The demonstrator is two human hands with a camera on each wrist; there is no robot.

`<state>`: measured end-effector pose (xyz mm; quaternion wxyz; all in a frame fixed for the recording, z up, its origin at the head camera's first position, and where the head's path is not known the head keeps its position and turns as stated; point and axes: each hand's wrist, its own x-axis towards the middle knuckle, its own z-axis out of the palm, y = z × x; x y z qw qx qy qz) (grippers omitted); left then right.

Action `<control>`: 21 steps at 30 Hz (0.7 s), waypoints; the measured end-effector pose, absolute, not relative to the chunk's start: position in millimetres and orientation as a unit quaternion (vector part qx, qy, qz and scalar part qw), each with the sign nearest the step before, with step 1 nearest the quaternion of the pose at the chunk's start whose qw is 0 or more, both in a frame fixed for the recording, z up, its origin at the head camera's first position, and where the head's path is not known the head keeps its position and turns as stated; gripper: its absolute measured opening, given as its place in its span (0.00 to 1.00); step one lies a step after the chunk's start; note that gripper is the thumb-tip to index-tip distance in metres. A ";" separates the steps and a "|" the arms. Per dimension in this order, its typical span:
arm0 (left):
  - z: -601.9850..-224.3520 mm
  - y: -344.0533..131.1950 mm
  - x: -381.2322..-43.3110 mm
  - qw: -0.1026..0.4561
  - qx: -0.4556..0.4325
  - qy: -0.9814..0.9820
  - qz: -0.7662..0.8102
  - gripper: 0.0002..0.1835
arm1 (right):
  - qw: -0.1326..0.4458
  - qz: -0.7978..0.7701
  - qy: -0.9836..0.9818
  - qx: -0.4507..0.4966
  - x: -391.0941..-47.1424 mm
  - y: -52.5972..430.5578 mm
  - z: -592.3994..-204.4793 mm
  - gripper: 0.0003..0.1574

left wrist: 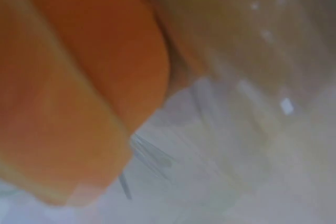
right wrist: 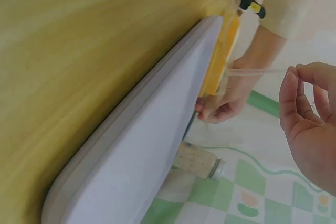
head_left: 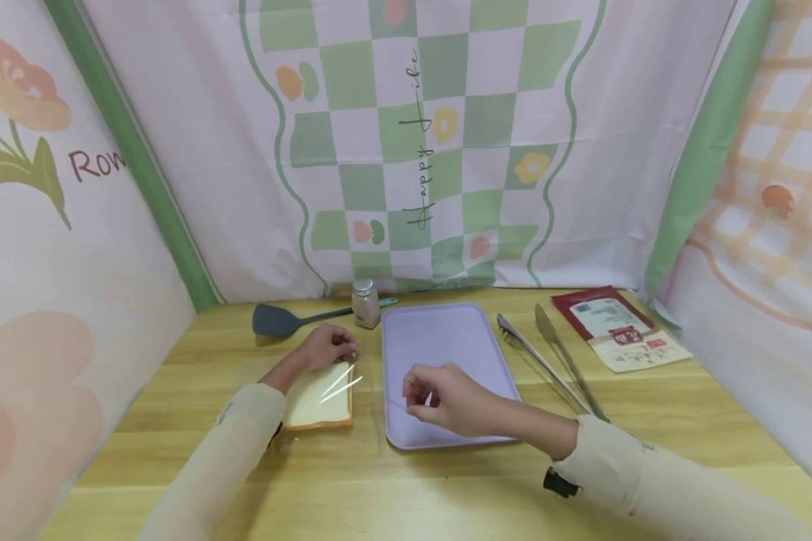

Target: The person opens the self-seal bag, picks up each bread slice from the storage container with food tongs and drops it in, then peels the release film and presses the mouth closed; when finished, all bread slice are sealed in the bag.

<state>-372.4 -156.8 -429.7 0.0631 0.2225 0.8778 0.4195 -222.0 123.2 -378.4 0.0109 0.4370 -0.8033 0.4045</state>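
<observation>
A slice of bread (head_left: 311, 402) with a brown crust lies on the table inside a clear plastic bag (head_left: 341, 386). At the bag's upper edge, my left hand (head_left: 321, 347) pinches the film with curled fingers; the left wrist view shows its fingers blurred and close against shiny film. My right hand (head_left: 449, 398) is raised over the lavender tray (head_left: 440, 330). Between thumb and forefinger it pinches a thin clear plastic strip (right wrist: 257, 72), which stretches taut from the bag in the right wrist view.
Behind the left hand lie a dark spatula (head_left: 277, 321) and a glass jar (head_left: 365, 306) with a metal lid. Right of the tray are metal tongs (head_left: 541, 361), a long spreading knife (head_left: 568, 361) and a red and cream packet (head_left: 619, 330). Patterned curtains enclose the table.
</observation>
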 end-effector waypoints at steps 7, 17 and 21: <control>-428.8 -155.9 -373.1 0.076 0.209 0.871 0.438 0.06 | -0.001 0.435 -0.783 0.445 -201.7 135.8 -371.5 0.11; -429.3 -156.4 -371.4 0.093 0.200 0.862 0.457 0.07 | 0.000 0.479 -0.751 0.454 -174.1 160.3 -359.2 0.12; -431.3 -155.7 -373.1 0.087 0.209 0.862 0.454 0.07 | -0.004 0.493 -0.738 0.461 -164.1 173.1 -356.4 0.14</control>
